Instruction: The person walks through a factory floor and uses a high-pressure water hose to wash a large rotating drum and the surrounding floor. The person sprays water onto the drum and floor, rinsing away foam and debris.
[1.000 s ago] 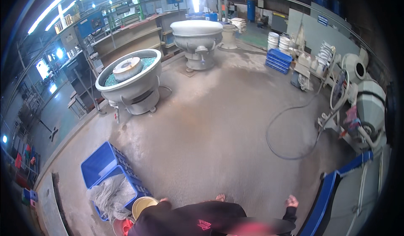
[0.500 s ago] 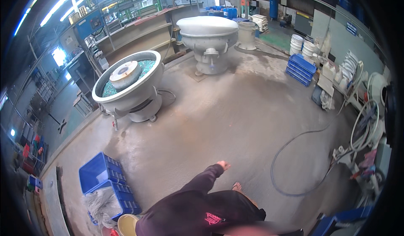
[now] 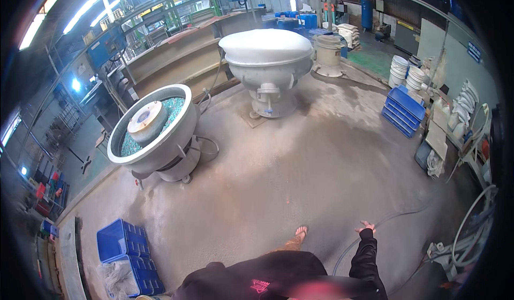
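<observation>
Looking down from the head view, the only one. Right hand (image 3: 366, 226): held out past the cuff of a dark sleeve (image 3: 364, 260), fingers parted, nothing seen in its grasp. Left hand: out of sight, so its state cannot be told.

Nearest thing to the right hand is a dark hose (image 3: 405, 212), lying in a curve on the concrete floor (image 3: 251, 198); it passes behind the hand in this view, apparently well below it. One foot (image 3: 301, 231) shows ahead of the body, left of the hand.

Lower left: two blue crates, the farther one (image 3: 110, 244) tipped with its opening showing, the nearer (image 3: 145, 276) holding crumpled translucent sheeting (image 3: 119, 278). Farther out at left: a grey round tub (image 3: 184, 139) with teal granules (image 3: 172, 110) around a central hub (image 3: 147, 122). Beyond centre: a second tub (image 3: 262, 75) under a domed white cover (image 3: 266, 46). Right of these: stacked blue trays (image 3: 402, 112) near white buckets (image 3: 398, 71).
</observation>
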Tool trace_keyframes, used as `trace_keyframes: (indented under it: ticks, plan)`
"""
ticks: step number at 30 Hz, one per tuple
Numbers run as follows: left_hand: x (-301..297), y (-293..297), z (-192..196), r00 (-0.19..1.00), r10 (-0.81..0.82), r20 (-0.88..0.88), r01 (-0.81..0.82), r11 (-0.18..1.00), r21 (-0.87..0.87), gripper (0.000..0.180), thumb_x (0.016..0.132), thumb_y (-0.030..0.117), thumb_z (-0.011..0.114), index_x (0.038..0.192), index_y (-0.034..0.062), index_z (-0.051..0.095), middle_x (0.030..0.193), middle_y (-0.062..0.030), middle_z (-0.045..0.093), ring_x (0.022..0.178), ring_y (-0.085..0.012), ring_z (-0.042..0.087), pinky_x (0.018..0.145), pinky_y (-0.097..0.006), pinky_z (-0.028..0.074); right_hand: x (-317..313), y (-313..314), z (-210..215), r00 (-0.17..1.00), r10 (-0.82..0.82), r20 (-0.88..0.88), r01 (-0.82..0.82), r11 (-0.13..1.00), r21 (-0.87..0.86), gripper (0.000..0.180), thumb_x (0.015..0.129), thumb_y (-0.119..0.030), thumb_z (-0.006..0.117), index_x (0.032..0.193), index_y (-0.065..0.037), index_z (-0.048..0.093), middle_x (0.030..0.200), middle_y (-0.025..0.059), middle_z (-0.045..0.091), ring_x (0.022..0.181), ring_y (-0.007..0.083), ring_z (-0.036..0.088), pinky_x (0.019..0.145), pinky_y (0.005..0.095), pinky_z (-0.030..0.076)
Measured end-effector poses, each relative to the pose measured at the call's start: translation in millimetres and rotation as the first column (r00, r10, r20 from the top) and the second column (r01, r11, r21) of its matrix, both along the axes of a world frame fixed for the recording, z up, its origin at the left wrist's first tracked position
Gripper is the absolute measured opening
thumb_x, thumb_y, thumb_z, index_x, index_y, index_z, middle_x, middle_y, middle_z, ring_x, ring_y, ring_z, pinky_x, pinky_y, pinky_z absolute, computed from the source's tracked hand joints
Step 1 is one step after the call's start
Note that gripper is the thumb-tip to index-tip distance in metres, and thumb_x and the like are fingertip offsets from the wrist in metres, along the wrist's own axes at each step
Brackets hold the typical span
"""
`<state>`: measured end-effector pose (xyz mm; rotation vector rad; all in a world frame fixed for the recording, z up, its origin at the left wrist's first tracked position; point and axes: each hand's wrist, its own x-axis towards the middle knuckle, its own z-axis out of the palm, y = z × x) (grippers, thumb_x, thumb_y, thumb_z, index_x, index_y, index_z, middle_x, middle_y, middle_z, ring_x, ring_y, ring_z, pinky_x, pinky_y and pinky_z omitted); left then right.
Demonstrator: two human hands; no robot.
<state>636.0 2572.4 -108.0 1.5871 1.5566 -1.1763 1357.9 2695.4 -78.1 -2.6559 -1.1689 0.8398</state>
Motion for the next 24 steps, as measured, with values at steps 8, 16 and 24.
trace_keyframes:
  ticks: [8, 16, 24]
  plan:
    - [181.6, 369.0, 61.1, 0.797, 0.233, 0.557, -0.436, 0.860, 0.265, 0.066, 0.072, 0.063, 0.053, 0.105, 0.0063, 0.062, 0.098, -0.0175, 0.062, 0.096, -0.0302, 0.058, 0.084, -0.039, 0.044, 17.1, 51.8, -17.7, 0.909, 0.368, -0.193, -0.411, 0.721, -0.558, 0.066, 0.073, -0.057, 0.044, 0.128, -0.023, 0.036, 0.133, 0.0035, 0.035, 0.124, 0.0202, 0.027, 0.101, 0.0442, 0.021]
    - [436.1, 680.3, 123.1, 0.685, 0.063, 0.725, -0.506, 0.758, 0.412, 0.052, 0.075, 0.054, 0.057, 0.090, 0.0048, 0.066, 0.086, -0.0191, 0.063, 0.086, -0.0344, 0.060, 0.078, -0.040, 0.047, 118.0, 226.5, -24.9, 0.967, 0.157, -0.199, -0.239, 0.827, -0.508, 0.051, 0.069, -0.040, 0.050, 0.113, -0.015, 0.046, 0.115, 0.0091, 0.045, 0.107, 0.0242, 0.039, 0.091, 0.0421, 0.031]
    - [410.2, 761.2, -9.8, 0.867, 0.333, 0.370, -0.387, 0.919, 0.079, 0.027, 0.073, 0.025, 0.067, 0.097, 0.0114, 0.066, 0.083, -0.0087, 0.066, 0.075, -0.0189, 0.063, 0.072, -0.037, 0.049, 290.0, 574.0, -1.6, 0.971, 0.214, -0.107, -0.236, 0.927, -0.290, 0.036, 0.065, -0.023, 0.056, 0.098, -0.007, 0.056, 0.096, 0.0147, 0.055, 0.089, 0.0281, 0.052, 0.080, 0.0400, 0.041]
